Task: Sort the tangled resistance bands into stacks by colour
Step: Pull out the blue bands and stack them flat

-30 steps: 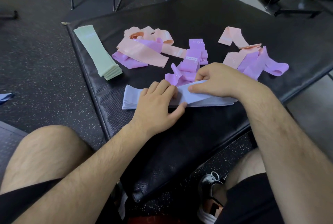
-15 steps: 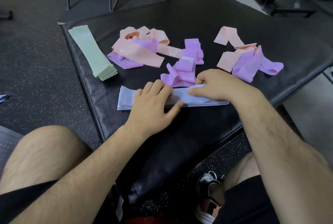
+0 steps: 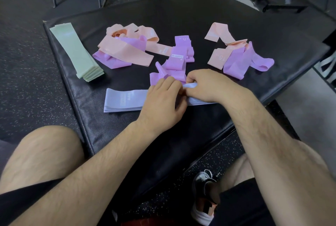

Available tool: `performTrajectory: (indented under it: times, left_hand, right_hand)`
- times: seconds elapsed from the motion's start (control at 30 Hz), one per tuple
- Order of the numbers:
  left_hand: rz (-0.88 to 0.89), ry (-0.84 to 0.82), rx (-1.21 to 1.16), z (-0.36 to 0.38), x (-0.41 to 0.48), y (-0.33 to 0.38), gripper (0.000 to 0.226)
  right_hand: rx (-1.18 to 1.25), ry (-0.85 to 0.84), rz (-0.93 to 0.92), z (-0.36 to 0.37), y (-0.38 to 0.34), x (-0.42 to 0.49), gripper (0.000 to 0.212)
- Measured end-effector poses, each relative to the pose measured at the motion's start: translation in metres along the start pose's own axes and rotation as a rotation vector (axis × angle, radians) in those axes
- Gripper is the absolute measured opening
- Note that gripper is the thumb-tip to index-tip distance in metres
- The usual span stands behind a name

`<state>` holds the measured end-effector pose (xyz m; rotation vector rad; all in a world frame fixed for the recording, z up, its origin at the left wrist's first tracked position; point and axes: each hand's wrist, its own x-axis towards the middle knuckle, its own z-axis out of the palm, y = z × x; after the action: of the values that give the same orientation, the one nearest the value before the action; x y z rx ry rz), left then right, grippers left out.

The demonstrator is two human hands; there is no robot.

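Pinching a raised lavender fold, your right hand (image 3: 209, 86) has its fingers curled tight; your left hand (image 3: 163, 102) presses flat, fingers together, on the lavender stack (image 3: 123, 100) at six o'clock. You seem to be squaring it; next, free the purple bands (image 3: 174, 62) at twelve.

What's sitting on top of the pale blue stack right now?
The left hand rests on the pale blue stack; the right hand pinches a lifted fold of its top band. What lies beneath the hands is covered.
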<state>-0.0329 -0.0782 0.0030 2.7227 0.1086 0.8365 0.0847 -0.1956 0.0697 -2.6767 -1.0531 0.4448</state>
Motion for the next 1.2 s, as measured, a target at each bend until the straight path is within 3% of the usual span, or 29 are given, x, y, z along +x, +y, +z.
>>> performTrajectory:
  times: [0.4,0.67,0.93,1.2]
  left_hand:
    - [0.035,-0.066,0.171,0.002,-0.002,0.001,0.026]
    - [0.025,-0.069,0.185,0.001,-0.002,0.002,0.023]
    - [0.086,-0.066,0.229,0.001,0.003,0.008,0.018]
    - [0.095,-0.099,0.033,0.017,0.031,0.034,0.007]
  right_hand:
    - [0.005,0.009,0.023,-0.011,0.017,-0.007,0.034]
    - [0.068,0.026,0.071,-0.026,0.033,-0.014,0.019]
    - [0.104,0.014,0.117,-0.018,0.042,-0.014,0.018]
    - [0.118,0.026,0.111,-0.012,0.047,-0.013,0.014]
